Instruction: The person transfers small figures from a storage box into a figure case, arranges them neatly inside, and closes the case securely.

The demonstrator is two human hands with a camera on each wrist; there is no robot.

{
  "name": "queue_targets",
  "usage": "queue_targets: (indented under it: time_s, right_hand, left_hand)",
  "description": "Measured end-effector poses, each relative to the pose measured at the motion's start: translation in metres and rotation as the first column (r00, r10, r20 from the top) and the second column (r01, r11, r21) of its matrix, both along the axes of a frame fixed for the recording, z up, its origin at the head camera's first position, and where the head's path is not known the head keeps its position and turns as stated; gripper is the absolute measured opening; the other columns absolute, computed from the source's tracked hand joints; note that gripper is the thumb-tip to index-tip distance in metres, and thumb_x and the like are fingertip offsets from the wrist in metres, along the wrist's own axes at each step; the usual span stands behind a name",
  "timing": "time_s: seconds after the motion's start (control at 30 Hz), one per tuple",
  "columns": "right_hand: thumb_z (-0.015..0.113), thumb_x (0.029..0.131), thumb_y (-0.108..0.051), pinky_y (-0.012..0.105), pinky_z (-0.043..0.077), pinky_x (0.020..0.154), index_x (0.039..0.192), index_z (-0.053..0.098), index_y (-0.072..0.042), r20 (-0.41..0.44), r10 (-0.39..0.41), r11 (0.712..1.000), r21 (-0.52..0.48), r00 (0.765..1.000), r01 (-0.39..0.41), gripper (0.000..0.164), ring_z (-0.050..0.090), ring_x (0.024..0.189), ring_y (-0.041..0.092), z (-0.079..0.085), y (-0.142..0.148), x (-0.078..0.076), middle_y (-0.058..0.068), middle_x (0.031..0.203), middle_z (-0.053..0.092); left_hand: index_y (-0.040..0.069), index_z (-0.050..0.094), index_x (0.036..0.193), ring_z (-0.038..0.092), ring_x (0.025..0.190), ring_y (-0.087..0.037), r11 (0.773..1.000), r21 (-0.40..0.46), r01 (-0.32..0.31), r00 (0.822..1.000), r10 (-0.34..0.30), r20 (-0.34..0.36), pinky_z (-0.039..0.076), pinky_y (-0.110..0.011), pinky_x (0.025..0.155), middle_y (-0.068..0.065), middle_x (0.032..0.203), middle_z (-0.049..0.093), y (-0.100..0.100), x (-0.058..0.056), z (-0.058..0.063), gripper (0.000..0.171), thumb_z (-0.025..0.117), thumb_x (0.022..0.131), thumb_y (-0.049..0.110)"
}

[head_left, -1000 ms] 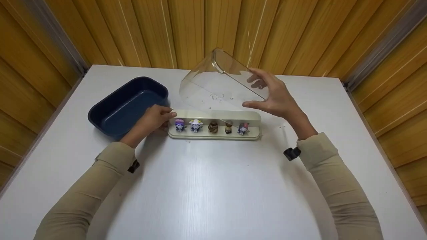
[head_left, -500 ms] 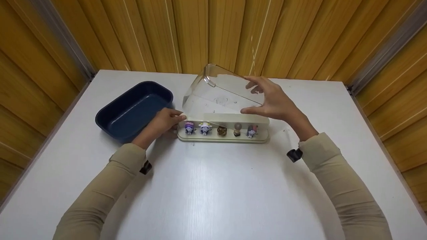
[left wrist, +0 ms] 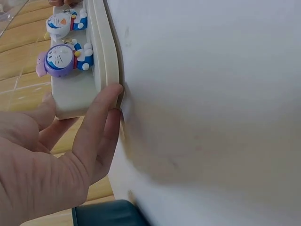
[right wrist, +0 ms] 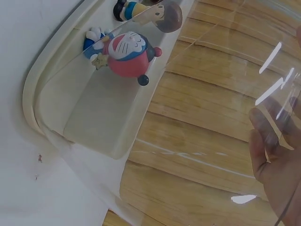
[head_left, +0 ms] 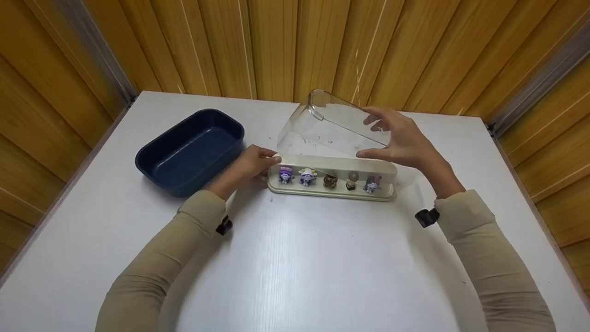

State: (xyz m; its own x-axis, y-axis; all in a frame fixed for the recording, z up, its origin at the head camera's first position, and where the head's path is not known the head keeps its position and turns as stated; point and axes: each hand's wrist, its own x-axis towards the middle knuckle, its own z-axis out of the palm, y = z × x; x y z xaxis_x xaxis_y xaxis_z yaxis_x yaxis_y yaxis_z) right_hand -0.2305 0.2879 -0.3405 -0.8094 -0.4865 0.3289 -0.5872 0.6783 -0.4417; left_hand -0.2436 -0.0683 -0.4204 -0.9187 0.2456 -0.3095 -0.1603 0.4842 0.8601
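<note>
A cream display stand (head_left: 332, 197) rests on the white table, bearing several small figurines in a row, among them a purple-hooded one (head_left: 285, 175) and a white-capped one (head_left: 307, 176). My left hand (head_left: 252, 162) grips the stand's left end, thumb on top and fingers along its outer edge in the left wrist view. Held tilted by my right hand (head_left: 401, 140) is a clear cover (head_left: 316, 112), its raised left corner standing above and behind the stand. Through its plastic, the right wrist view shows a figurine with a pink-and-black hood (right wrist: 129, 66). Whether the cover touches the stand, I cannot tell.
A dark blue basin (head_left: 190, 152) stands on the table left of the stand, close to my left forearm. Slatted wooden panels (head_left: 272, 50) rise behind the table's back edge. Small specks lie on the white tabletop (head_left: 295, 258).
The clear cover has come down nearer the stand and lies less steeply. Stand, cover and both hands have shifted a little to the right, away from the basin.
</note>
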Motion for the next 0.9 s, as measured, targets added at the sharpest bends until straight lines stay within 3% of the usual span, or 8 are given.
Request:
queue_targets:
  time_s: [0.17,0.37,0.53,0.77,0.9]
  right_hand:
    - [0.094,0.071,-0.034,0.054,0.049,0.097,0.15,0.045,-0.012,0.009,-0.001,1.0,0.011,1.0,0.001,0.095,0.063,0.113,0.034,0.001,0.005,0.001,0.012,0.127,0.063]
    - [0.095,0.07,-0.033,0.052,0.049,0.097,0.148,0.047,-0.012,0.005,-0.026,0.999,-0.019,1.0,0.026,0.094,0.063,0.112,0.031,0.003,0.008,0.003,0.01,0.126,0.064]
    - [0.094,0.071,-0.035,0.053,0.05,0.098,0.149,0.046,-0.012,0.005,-0.033,0.999,-0.026,0.999,0.033,0.095,0.063,0.113,0.031,0.003,0.009,0.002,0.009,0.126,0.064]
    - [0.094,0.071,-0.033,0.052,0.049,0.098,0.149,0.046,-0.014,0.005,-0.035,0.999,-0.029,0.999,0.035,0.094,0.063,0.113,0.03,0.002,0.007,0.002,0.009,0.127,0.064]
    - [0.094,0.071,-0.034,0.05,0.049,0.098,0.149,0.047,-0.013,0.005,-0.031,0.999,-0.031,1.0,0.031,0.094,0.064,0.113,0.029,0.001,0.007,0.002,0.008,0.126,0.064]
  left_hand:
    - [0.002,0.061,0.139,0.066,0.087,-0.021,0.999,-0.049,0.005,1.0,-0.005,-0.007,0.057,-0.035,0.073,-0.015,0.12,0.069,0.007,-0.005,0.003,0.044,0.064,0.101,0.024]
    - [0.001,0.06,0.138,0.067,0.102,-0.024,0.999,-0.021,-0.03,0.991,0.033,0.13,0.059,-0.035,0.08,-0.015,0.13,0.064,0.003,-0.011,0.004,0.051,0.069,0.098,0.033]
    - [-0.004,0.059,0.132,0.066,0.113,-0.03,0.999,-0.034,-0.036,0.982,0.041,0.185,0.058,-0.034,0.086,-0.017,0.132,0.06,-0.002,-0.014,0.004,0.054,0.071,0.096,0.036]
    - [0.0,0.06,0.123,0.066,0.105,-0.028,0.998,0.009,-0.06,0.972,0.057,0.227,0.059,-0.034,0.081,-0.016,0.129,0.06,-0.003,-0.016,0.002,0.044,0.071,0.096,0.033]
    - [0.0,0.06,0.124,0.065,0.1,-0.026,0.998,0.059,-0.027,0.974,0.013,0.225,0.06,-0.038,0.084,-0.016,0.126,0.058,-0.006,-0.012,0.001,0.039,0.066,0.1,0.031]
